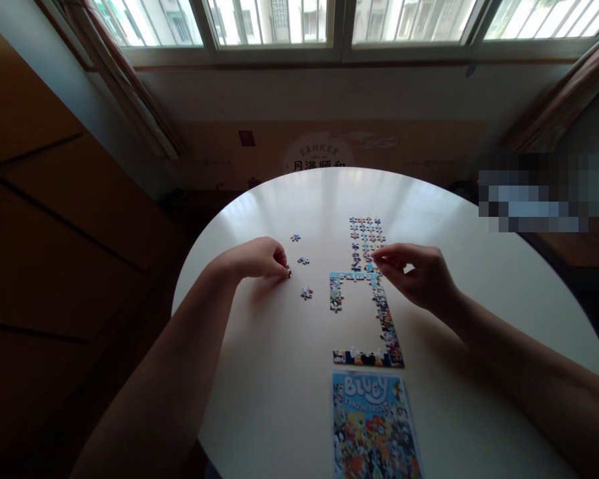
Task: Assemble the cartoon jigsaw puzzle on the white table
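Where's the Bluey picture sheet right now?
Head view, bottom edge, right of centre: the Bluey sheet lies on the white table, just below the bottom edge of the partly built puzzle frame.

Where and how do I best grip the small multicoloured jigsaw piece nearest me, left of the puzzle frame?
Pinch the knobbed jigsaw piece by opposite edges, probably from above and the left. It lies flat on the round white table, apart from its neighbours, so fingertips should fit either side.
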The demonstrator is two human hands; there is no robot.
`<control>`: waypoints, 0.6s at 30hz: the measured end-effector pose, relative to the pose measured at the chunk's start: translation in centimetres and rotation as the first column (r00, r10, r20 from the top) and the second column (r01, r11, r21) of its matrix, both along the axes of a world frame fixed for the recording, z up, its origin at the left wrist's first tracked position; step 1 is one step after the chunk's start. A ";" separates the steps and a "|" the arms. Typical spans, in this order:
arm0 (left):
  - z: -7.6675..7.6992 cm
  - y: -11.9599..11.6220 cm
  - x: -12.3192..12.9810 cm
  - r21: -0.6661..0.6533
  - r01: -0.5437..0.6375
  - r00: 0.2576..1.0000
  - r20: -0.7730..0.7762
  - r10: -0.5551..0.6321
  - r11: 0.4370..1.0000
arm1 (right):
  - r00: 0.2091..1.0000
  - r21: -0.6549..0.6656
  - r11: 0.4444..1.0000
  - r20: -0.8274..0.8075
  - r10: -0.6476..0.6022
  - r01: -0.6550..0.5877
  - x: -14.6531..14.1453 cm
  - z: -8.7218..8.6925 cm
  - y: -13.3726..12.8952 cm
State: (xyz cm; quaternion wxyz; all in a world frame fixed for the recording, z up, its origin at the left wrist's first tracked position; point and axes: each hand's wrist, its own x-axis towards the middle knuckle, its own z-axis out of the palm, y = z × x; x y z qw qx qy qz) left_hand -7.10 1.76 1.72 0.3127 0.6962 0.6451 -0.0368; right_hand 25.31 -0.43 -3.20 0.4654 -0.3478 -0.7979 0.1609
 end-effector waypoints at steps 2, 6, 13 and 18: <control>0.2 0.2 -0.7 -0.018 0.014 0.998 0.057 -0.013 1.000 | 1.000 0.003 1.000 0.010 0.014 -0.014 0.0 -0.1 0.1; 0.7 0.2 -1.5 -0.092 0.055 0.952 0.307 -0.024 0.994 | 1.000 0.022 0.999 0.016 0.025 -0.025 0.1 -0.2 0.2; 0.5 -1.6 3.4 -0.191 0.189 0.705 0.710 0.003 0.963 | 0.986 0.160 0.974 0.070 0.153 -0.162 -0.9 1.1 -1.2; 0.2 -3.0 6.1 -0.248 0.229 0.594 0.802 0.067 0.941 | 0.967 0.199 0.948 0.106 0.232 -0.249 -1.8 1.5 -2.1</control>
